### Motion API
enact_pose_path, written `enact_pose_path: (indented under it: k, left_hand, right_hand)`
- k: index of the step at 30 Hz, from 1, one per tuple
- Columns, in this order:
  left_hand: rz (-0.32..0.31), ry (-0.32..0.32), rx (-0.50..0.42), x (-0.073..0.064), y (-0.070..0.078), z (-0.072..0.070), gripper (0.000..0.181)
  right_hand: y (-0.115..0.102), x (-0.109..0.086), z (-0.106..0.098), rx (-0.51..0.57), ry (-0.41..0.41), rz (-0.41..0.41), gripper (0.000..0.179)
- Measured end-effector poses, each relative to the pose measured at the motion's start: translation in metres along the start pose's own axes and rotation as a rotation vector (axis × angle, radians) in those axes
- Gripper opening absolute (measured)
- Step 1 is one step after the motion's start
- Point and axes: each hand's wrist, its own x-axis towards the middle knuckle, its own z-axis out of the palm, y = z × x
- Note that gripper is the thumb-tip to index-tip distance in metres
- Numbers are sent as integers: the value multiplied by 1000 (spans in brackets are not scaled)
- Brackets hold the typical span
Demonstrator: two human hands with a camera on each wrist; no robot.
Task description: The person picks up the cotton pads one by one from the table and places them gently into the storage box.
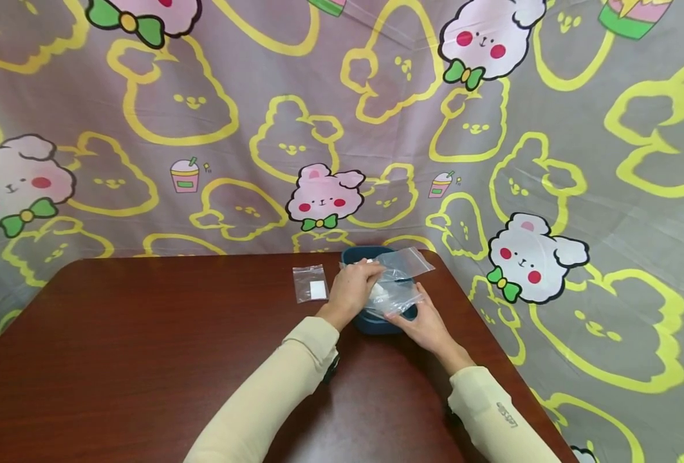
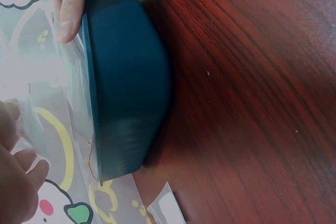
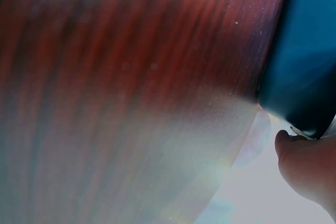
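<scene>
A dark blue plastic basin (image 1: 379,326) stands near the table's right back corner, with clear zip bags in and over it. My left hand (image 1: 353,286) reaches over its left side, fingers bent at a clear zip bag (image 1: 408,262) that sticks out past the back rim. In the left wrist view my left hand (image 2: 21,182) is beside the clear plastic, its fingertips partly hidden. From the right, my right hand (image 1: 425,325) pinches the edge of another clear zip bag (image 1: 396,299) with whitish contents at the basin's front. Its thumb (image 2: 68,30) lies at the rim.
Left of the basin, a small clear zip bag (image 1: 309,284) with a white rectangle in it lies on the brown wooden table (image 1: 145,334). A patterned cloth (image 1: 203,116) hangs behind the table and along its right side, close to the basin.
</scene>
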Motion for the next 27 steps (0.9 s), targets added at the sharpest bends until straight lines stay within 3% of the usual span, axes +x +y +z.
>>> enact_pose_path:
  k: [14,21,27]
  left_hand:
    - [-25,-35,-18,0,1,5,24]
    - [-50,-93,57,2,-3,5,28]
    - [-114,-113,108,-1,-17,2,31]
  right_hand:
    - [1,1,0,-4,2,-23,107]
    - [2,3,2,35,36,-70,104]
    - [2,3,2,39,32,-64,104]
